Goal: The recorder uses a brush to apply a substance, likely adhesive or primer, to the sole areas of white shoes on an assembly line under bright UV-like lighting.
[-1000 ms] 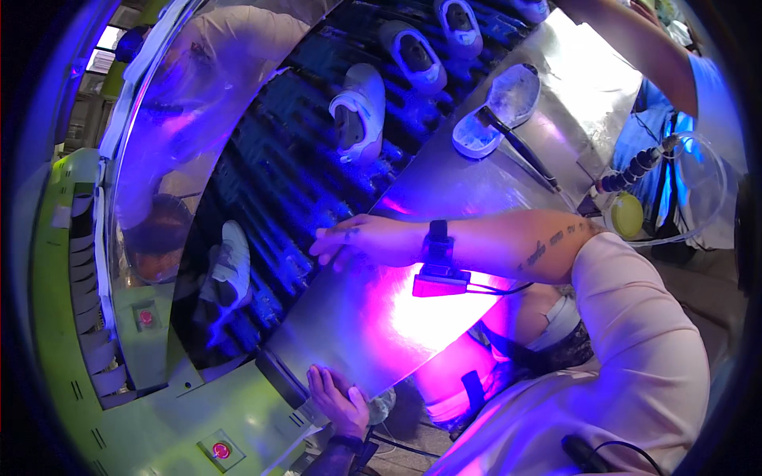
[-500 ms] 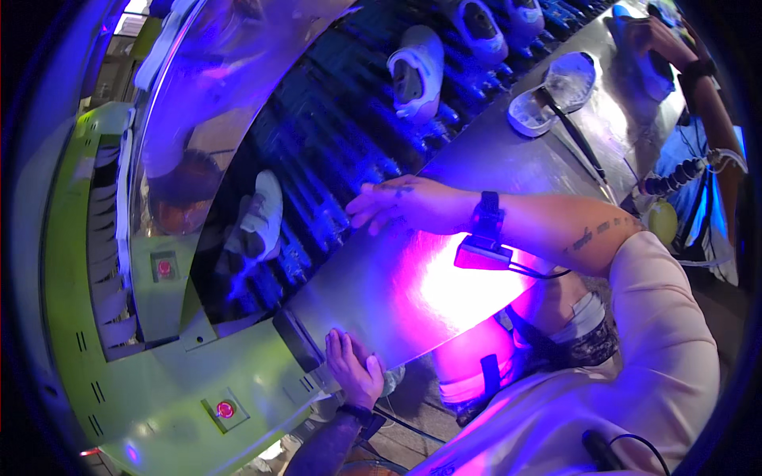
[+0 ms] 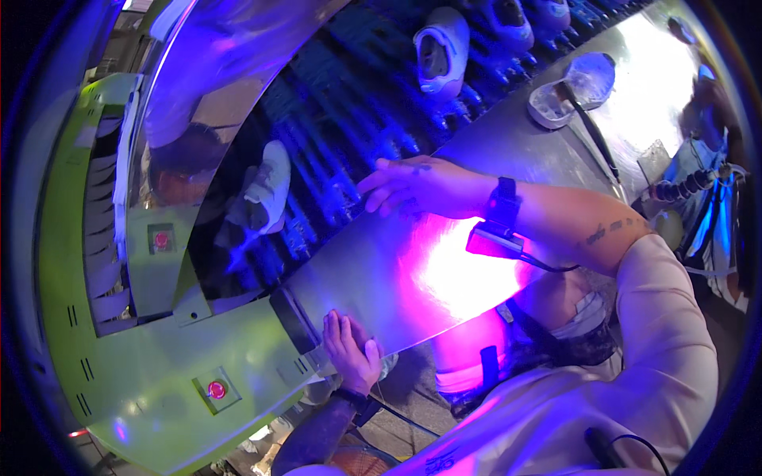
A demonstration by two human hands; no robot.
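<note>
My left hand (image 3: pixel 353 355) lies at the near edge of a metal tabletop (image 3: pixel 341 278), fingers stretched out and holding nothing. Above the same tabletop, beside the dark roller conveyor (image 3: pixel 333 119), hovers my right hand (image 3: pixel 425 188); its fingers are apart and slightly bent, with nothing in them. Nearest to it on the conveyor, to the left, is a white shoe (image 3: pixel 272 184). Farther along stands another white shoe (image 3: pixel 454 55), with two more partly in view at the top edge.
A shoe sole (image 3: pixel 591 79) lies on the tabletop at right, a black-handled brush (image 3: pixel 591 135) resting on it. Green machine housing (image 3: pixel 151 397) with red buttons fills the left, below a clear curved cover (image 3: pixel 230 71). Another person (image 3: pixel 706 111) stands at far right.
My view has shifted somewhat, so the scene sits differently. The other person's hand at upper right has drawn back from the tabletop. Both my hands keep nearly the same pose.
</note>
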